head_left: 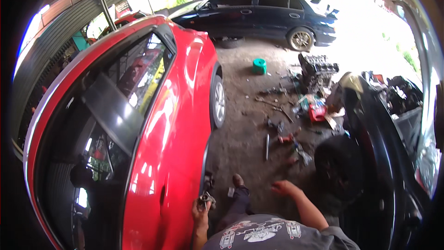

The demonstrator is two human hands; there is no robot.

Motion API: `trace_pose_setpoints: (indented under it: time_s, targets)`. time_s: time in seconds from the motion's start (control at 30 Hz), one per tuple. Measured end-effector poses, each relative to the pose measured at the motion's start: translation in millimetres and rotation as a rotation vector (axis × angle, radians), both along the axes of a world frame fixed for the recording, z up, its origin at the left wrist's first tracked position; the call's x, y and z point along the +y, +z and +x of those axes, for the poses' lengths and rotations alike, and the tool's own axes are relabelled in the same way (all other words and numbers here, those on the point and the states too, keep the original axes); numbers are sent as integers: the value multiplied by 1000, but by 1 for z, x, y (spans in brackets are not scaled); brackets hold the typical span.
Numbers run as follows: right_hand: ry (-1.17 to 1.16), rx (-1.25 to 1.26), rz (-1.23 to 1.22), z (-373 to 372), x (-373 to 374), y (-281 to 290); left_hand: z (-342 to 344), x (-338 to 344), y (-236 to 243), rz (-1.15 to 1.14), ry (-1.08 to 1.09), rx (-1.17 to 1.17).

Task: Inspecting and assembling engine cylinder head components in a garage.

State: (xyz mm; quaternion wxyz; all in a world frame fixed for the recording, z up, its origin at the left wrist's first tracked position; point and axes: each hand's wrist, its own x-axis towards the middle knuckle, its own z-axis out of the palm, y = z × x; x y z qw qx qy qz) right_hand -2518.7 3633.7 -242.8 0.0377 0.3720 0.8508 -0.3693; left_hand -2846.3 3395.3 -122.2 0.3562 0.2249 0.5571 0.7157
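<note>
My left hand is low beside the red car's side, its fingers closed round a small grey metal car part with a round opening. The part's exact kind cannot be made out. My right hand hangs out to the right over the dirt floor, a little blurred, fingers loosely bent and apart, with nothing seen in it. The red car stands close along my left. One shoe of mine shows ahead on the ground.
An engine block, a green tub, a red container and a metal bar lie ahead. A dark car stands across the far end. At right are a tyre and a black car body. Someone stands far back.
</note>
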Motion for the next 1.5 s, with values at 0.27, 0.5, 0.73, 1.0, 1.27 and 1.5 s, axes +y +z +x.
trace_pose_setpoints:
  time_s: [0.27, 0.5, 0.73, 1.0, 1.27, 1.5]
  targets:
    - [-1372, -396, -248, 142, 61, -249, -118, 325, 2, -16, -171, 91]
    - [-1194, -115, -215, 46, 222, -203, -185, 615, 50, 6, -428, 136]
    - [-1078, 76, -248, -18, 453, -176, -220, 806, 7, 116, -314, -26]
    - [-870, 31, 142, -95, 873, -90, -268, 952, 26, 66, -260, -88]
    - [-913, 274, 467, -208, 1086, -15, -365, 1122, -2, 59, -238, -45]
    - [-1007, 46, 131, -229, 1040, -178, -439, 1341, 3, 94, -363, -108]
